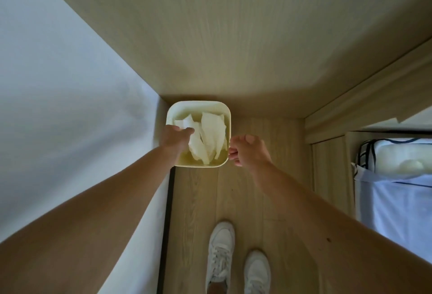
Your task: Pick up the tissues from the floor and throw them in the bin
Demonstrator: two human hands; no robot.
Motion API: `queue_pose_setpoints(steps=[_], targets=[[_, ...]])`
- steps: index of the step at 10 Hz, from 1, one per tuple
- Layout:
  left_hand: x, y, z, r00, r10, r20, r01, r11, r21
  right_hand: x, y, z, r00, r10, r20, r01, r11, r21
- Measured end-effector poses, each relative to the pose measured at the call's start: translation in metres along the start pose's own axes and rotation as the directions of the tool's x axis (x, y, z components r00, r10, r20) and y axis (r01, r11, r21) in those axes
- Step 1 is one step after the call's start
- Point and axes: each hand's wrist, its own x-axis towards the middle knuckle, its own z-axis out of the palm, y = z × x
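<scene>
A cream square bin stands on the wooden floor in the corner, seen from straight above. White crumpled tissues hang over and inside its opening. My left hand is over the bin's left side, fingers closed on the upper left end of the tissues. My right hand hovers just right of the bin's rim, fingers curled shut with nothing seen in them.
A white wall runs along the left and a pale wooden panel rises behind the bin. My two white sneakers stand on the floor below. A wardrobe frame and a white zipped storage bag are on the right.
</scene>
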Motion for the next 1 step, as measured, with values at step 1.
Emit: queue_pose_setpoints(steps=[1], targets=[[-0.0322, -0.0056, -0.0093, 0.997, 0.068, -0.028, -0.068, 0.998, -0.009, -0.0194, -0.0024, -0.0009, 1.000, -0.018, -0.007, 0.018, 0.999, 0.031]])
